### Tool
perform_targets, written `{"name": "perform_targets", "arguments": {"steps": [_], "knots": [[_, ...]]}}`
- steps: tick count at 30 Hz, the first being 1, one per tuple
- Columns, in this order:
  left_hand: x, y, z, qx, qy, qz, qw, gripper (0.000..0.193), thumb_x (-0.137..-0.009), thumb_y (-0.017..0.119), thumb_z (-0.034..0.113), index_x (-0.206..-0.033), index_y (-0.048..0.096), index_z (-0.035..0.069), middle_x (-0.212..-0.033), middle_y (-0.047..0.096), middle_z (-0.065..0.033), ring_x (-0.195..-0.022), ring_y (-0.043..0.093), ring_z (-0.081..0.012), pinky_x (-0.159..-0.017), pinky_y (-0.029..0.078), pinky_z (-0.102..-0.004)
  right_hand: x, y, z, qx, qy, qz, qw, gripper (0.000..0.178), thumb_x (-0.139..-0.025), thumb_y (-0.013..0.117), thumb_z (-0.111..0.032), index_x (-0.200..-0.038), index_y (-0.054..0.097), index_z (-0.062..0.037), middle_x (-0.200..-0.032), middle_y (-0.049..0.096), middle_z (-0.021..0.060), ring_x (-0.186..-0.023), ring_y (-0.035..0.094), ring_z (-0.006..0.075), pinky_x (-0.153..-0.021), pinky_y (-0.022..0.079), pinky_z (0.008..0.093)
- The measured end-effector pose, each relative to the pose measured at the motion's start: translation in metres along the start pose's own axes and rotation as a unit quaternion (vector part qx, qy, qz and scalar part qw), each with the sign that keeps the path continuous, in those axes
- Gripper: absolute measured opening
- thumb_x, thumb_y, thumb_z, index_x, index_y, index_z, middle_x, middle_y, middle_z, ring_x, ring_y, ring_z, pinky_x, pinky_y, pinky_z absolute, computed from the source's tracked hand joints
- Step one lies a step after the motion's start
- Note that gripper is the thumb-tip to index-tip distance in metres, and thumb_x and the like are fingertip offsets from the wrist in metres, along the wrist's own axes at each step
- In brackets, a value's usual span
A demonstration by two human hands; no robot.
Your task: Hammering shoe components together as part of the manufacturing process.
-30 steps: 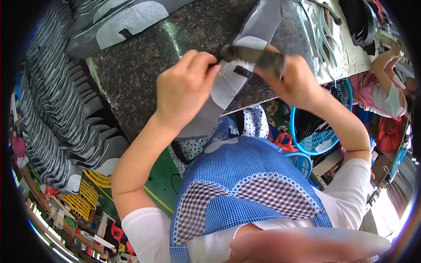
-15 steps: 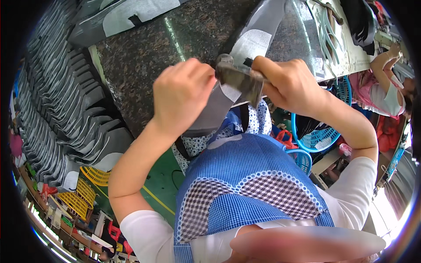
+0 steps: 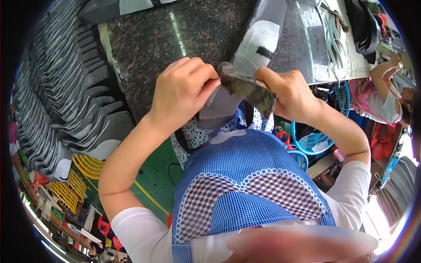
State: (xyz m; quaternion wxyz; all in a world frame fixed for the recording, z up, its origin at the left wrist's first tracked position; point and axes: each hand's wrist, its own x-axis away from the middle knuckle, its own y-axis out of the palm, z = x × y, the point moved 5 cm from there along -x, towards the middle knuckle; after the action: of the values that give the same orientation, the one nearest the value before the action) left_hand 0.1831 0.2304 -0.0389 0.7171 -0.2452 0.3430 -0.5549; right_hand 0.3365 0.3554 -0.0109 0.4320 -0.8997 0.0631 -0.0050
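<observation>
My right hand (image 3: pixel 291 94) grips a worn, dirty, dark brown flat tool (image 3: pixel 250 90) with a rounded end, whose exact kind I cannot make out. My left hand (image 3: pixel 182 90) has its fingers pinched together right at that rounded end; whatever lies between the fingertips is hidden. Beneath both hands a long grey strip-like piece (image 3: pixel 261 41) lies over the dark stone tabletop (image 3: pixel 140 52) and reaches past its near edge. The piece bears a pale patch and a short black strip (image 3: pixel 264 52).
Stacks of similar grey pieces (image 3: pixel 66 92) fill the left side. Another grey piece (image 3: pixel 133 5) lies at the far edge of view. Blue baskets (image 3: pixel 313 142) stand at right, yellow baskets (image 3: pixel 70 193) at lower left. A person (image 3: pixel 381 92) works at far right.
The tool has tilted a little and more of its broad face shows. The black strip on the grey piece is now uncovered. My view has shifted slightly.
</observation>
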Motion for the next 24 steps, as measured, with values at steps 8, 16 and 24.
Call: {"name": "perform_targets", "arguments": {"steps": [8, 16, 24], "knots": [[0.016, -0.006, 0.0, 0.028, -0.003, -0.03, 0.999, 0.02, -0.076, 0.076, 0.007, -0.094, 0.07, 0.002, -0.085, 0.063, -0.0081, -0.08, 0.063, -0.0282, -0.07, 0.052, -0.037, 0.002, 0.007, 0.0, -0.015, -0.033, -0.026, 0.999, 0.017, -0.094, 0.065, -0.013, -0.102, 0.054, -0.0022, -0.058, 0.054, 0.0154, -0.051, 0.059, 0.0347, -0.046, 0.044, 0.0399], [0.031, -0.006, 0.0, 0.043, -0.037, 0.023, 0.998, 0.017, -0.075, 0.079, 0.011, -0.087, 0.069, 0.004, -0.082, 0.062, -0.0055, -0.077, 0.062, -0.0244, -0.068, 0.051, -0.0365, 0.002, 0.015, 0.0, -0.05, 0.001, -0.03, 0.998, 0.019, -0.09, 0.066, -0.01, -0.104, 0.054, -0.0033, -0.061, 0.057, 0.0161, -0.055, 0.062, 0.0349, -0.051, 0.048, 0.0425], [0.042, -0.002, 0.003, 0.032, -0.071, 0.077, 0.994, 0.015, -0.074, 0.08, 0.013, -0.082, 0.071, 0.004, -0.078, 0.063, -0.0049, -0.076, 0.061, -0.0237, -0.066, 0.05, -0.0354, 0.004, 0.026, 0.002, -0.055, -0.014, -0.031, 0.998, 0.029, -0.08, 0.067, -0.004, -0.106, 0.055, -0.002, -0.061, 0.057, 0.0129, -0.055, 0.063, 0.0329, -0.05, 0.049, 0.0408]]}}
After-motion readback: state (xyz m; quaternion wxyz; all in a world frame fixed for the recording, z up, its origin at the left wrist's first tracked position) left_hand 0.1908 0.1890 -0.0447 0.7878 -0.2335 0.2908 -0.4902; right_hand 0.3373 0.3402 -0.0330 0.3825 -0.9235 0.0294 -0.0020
